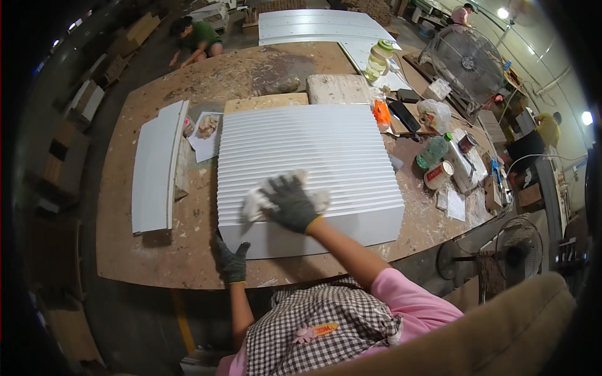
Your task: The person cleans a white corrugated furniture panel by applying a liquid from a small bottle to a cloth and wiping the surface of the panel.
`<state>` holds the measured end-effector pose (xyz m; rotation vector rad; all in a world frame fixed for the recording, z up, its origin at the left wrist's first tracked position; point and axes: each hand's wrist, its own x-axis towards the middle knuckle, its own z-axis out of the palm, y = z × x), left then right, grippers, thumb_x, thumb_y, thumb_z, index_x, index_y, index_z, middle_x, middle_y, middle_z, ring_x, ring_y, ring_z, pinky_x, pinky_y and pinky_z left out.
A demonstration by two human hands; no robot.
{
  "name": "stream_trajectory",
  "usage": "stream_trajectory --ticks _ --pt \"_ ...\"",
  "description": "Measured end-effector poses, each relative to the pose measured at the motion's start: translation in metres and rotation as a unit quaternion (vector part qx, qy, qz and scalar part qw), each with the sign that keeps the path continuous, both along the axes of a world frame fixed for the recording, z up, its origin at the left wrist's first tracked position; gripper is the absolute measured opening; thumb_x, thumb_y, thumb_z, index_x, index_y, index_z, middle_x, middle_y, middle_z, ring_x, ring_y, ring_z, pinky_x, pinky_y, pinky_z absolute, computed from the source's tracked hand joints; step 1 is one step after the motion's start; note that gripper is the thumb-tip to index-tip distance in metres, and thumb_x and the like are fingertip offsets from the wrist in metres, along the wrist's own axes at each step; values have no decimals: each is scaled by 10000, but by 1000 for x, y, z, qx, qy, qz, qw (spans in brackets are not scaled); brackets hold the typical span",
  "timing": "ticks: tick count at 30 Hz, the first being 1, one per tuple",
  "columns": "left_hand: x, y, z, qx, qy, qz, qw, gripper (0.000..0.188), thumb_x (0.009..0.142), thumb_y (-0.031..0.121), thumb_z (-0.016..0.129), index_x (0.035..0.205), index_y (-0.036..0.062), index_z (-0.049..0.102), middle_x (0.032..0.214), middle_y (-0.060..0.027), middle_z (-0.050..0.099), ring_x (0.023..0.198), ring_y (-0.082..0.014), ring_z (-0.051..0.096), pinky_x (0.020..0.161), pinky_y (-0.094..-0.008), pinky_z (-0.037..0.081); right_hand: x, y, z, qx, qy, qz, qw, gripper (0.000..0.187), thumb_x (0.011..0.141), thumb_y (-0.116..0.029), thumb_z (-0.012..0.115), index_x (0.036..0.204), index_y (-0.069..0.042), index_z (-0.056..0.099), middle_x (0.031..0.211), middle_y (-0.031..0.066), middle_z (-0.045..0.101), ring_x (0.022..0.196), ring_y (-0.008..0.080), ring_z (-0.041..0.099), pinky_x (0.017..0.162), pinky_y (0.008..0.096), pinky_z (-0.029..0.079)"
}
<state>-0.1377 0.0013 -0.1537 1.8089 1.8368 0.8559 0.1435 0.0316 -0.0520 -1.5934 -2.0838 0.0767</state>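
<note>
A white panel (313,150) with ridges running across it lies in front of me, with a smooth flat strip along its near side. My right hand (290,203), in a dark glove with a yellow cuff, presses a whitish rag (256,203) onto the ridges. The rag bunches out on both sides of the glove, and hand and rag are slightly blurred. At the panel's near left corner is my left hand (233,262), gloved too, its thumb apart from the fingers. Whether it touches the panel's edge is hard to make out.
A smaller white panel (153,169) lies on the stained worktable (194,244) at left. Wrapped block (338,89), orange object (381,115), green-capped bottle (433,150), tin (438,175) and jug (378,61) stand beyond or to the right. A large fan (467,62) stands far right; a person (199,41) crouches far left.
</note>
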Motion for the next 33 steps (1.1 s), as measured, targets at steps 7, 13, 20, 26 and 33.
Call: stream_trajectory --ticks 7,13,20,26,33 --pt "11 -10 11 -79 -5 38 996 1055 744 371 873 1521 -50 298 1501 -286 415 1380 -420 419 1158 -456 347 260 -133 0 -106 108 -368 918 375 1015 -341 459 1165 -49 641 1190 262 636 1133 440 588 989 525 450" --pt "-1 -6 -15 -24 49 38 998 1052 726 530 848 1491 -22 382 1434 -295 496 1327 -426 484 1107 -466 409 210 -110 37 -3 27 -429 903 345 938 -373 597 1032 -56 697 928 211 699 837 378 672 770 510 519" --pt "-3 -3 -5 -39 100 58 993 1056 729 584 821 1478 -26 396 1391 -308 526 1278 -447 518 1071 -476 435 76 -92 31 45 -63 -136 988 433 939 -321 570 1319 -115 586 1295 191 572 1229 356 527 1083 548 354" --pt "9 -3 -4 -24 31 36 999 1053 702 577 850 1444 -41 429 1288 -300 589 1157 -431 601 992 -481 491 327 -200 -4 -171 102 -483 852 519 917 -508 588 1072 -31 722 960 231 711 915 387 674 822 475 509" --pt "16 -5 14 -45 -31 43 998 1029 670 531 899 1369 -102 487 1153 -278 652 1030 -352 647 905 -424 535 220 -103 -30 -7 183 -302 936 573 1012 -505 468 1386 -83 572 1402 194 572 1297 353 540 1110 478 379"
